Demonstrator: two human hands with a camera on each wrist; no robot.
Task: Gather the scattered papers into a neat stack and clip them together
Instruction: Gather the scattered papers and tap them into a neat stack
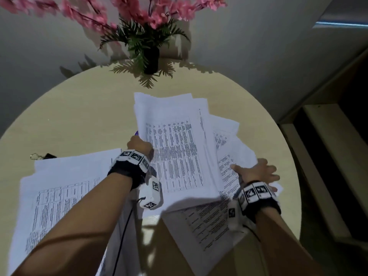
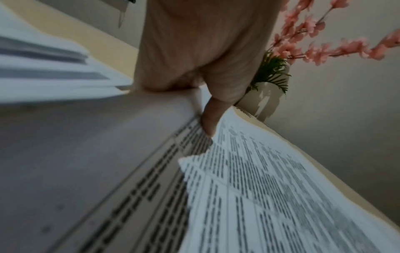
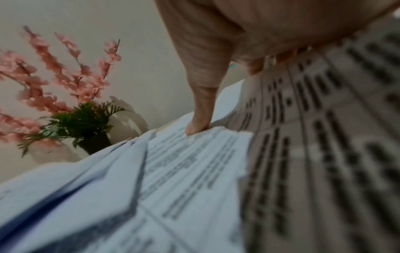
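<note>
Printed white papers lie scattered over a round beige table (image 1: pixel 79 116). My left hand (image 1: pixel 139 145) grips the left edge of a thick bundle of papers (image 1: pixel 175 148), lifted and tilted above the table's middle. In the left wrist view its thumb (image 2: pixel 207 123) presses on the bundle's top sheet (image 2: pixel 270 196). My right hand (image 1: pixel 258 172) lies flat with spread fingers on loose sheets (image 1: pixel 229 166) at the right. Its thumb (image 3: pixel 199 123) touches a sheet (image 3: pixel 184 171) there. More sheets (image 1: pixel 65 196) lie at the left under my forearm, and others (image 1: pixel 209 222) near the front edge. A black binder clip (image 1: pixel 42 156) sits beyond the left sheets.
A dark vase of pink flowers and green fronds (image 1: pixel 151 58) stands at the table's far edge against the wall. Bare tabletop shows at the back left. To the right the table drops off to a dark floor and a pale step (image 1: pixel 328 156).
</note>
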